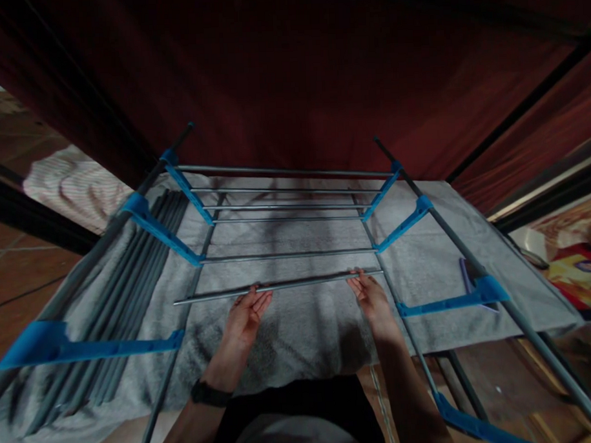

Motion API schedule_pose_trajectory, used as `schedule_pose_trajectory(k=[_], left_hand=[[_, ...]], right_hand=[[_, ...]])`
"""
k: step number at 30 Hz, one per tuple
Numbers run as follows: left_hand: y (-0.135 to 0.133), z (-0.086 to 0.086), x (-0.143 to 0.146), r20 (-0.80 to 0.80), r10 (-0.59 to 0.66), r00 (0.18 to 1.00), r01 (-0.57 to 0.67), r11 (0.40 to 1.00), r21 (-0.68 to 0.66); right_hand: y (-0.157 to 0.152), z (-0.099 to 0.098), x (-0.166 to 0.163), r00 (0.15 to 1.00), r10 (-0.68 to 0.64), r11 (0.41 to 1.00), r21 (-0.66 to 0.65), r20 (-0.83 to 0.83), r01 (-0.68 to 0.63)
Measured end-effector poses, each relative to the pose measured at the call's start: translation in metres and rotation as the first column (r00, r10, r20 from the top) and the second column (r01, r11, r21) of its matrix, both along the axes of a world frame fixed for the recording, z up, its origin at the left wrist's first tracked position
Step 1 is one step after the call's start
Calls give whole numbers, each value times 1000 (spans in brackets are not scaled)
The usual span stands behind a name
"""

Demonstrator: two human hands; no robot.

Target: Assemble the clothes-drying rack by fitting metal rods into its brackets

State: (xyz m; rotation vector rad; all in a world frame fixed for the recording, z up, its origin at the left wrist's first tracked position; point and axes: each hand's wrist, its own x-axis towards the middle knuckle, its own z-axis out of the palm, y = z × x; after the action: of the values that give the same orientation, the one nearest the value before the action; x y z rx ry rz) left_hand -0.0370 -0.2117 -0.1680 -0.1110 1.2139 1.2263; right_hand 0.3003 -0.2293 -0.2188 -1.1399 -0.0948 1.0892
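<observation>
A thin grey metal tube [307,282] lies across both my hands, inside a rack frame of grey poles and blue plastic brackets. My left hand [247,313] pinches it left of its middle, and my right hand [368,296] pinches it near its right end. The tube slants slightly, its left end lower in the picture. Beyond it, a fixed crossbar [287,255] spans between the left bracket [165,232] and the right bracket [405,224]. Nearer me stand another left bracket [110,348] and right bracket [453,303].
Several loose grey tubes [128,285] lie side by side on the grey towel [290,338] at the left. A purple strip [467,277] rests near the right pole. Dark red cloth [281,86] hangs behind. A striped cloth [76,187] is far left.
</observation>
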Motion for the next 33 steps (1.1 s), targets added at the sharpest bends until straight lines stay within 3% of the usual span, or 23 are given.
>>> schedule_pose_trajectory(k=[8, 16, 25, 33], left_hand=[[6, 6, -32, -46, 167, 985, -166, 986, 27], [3, 4, -53, -80, 292, 953, -283, 953, 111], [-6, 0, -44, -48, 272, 961, -263, 955, 138], [-3, 4, -43, -51, 286, 957, -278, 952, 125]], right_hand=[[-1, -10, 28, 991, -12, 1000, 6, 133, 11], [-5, -25, 49, 987, -37, 999, -24, 156, 41], [-5, -31, 54, 976, -32, 999, 2, 216, 32], [-6, -36, 55, 975, -59, 995, -72, 215, 76]])
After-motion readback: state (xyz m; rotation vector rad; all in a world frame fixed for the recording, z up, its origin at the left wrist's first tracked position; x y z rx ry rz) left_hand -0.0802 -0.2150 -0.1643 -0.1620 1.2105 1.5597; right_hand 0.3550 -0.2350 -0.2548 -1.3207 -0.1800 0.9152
